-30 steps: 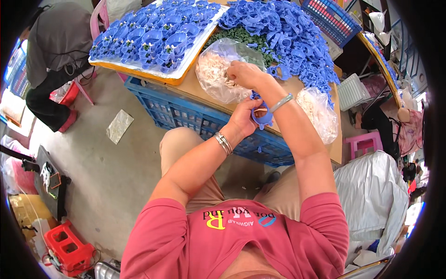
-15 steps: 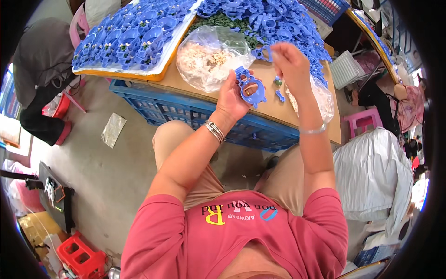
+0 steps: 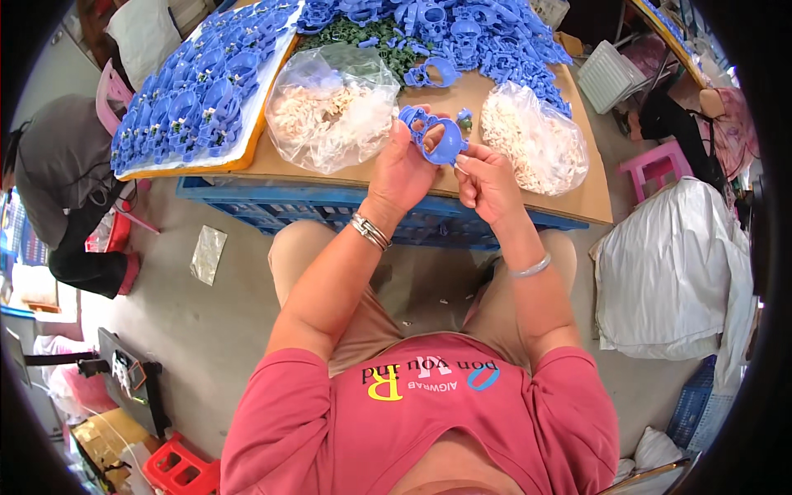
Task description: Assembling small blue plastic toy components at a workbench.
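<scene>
My left hand (image 3: 398,180) is closed round one side of a blue plastic part (image 3: 448,145), which has a large round ring and smaller openings. My right hand (image 3: 488,186) reaches it from the other side, thumb and finger pinched at the ring's lower right edge. Whether a tiny piece is also between those fingertips, I cannot tell. Just beyond the hands, a small blue and green piece (image 3: 464,120) lies on the brown tabletop (image 3: 590,186). A similar blue ring part (image 3: 434,73) rests farther back. Clear bags of small pale pieces flank my hands: a left bag (image 3: 330,111) and a right bag (image 3: 535,140).
A heap of blue parts (image 3: 487,37) and dark green pieces (image 3: 396,59) cover the table's back. At left stands an orange-edged tray (image 3: 206,167) with rows of blue parts. A blue crate (image 3: 313,213) is below the tabletop. A person in grey (image 3: 70,157) bends at far left.
My right hand has come down from the back of the table to the blue part in my left hand. A blue ring part now lies at the back. The view has shifted.
</scene>
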A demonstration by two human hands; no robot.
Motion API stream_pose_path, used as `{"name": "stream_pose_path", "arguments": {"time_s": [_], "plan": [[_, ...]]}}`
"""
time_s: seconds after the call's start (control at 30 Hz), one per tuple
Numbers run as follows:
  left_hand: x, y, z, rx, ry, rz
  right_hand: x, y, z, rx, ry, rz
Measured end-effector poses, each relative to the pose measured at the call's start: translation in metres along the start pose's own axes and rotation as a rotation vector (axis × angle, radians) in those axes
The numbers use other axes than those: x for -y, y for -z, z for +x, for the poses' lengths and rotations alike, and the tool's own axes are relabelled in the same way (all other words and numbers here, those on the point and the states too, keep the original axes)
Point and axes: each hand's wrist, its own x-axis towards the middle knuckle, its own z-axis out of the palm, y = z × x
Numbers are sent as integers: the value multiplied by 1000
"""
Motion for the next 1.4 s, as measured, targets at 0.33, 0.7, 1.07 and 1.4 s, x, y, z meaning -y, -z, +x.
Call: {"name": "stream_pose_path", "arguments": {"time_s": [0.33,0.7,1.07,1.4], "plan": [[-39,-6,-13,-139,289,330,24,7,6,-184,380,-740],[-22,6,-15,-122,398,62,23,-9,5,-297,663,-727],[-10,-2,-13,51,256,-116,14,-29,-16,8,528,-400],[-4,-11,-16,-11,278,-78,10,-32,-16,-56,611,-726]]}}
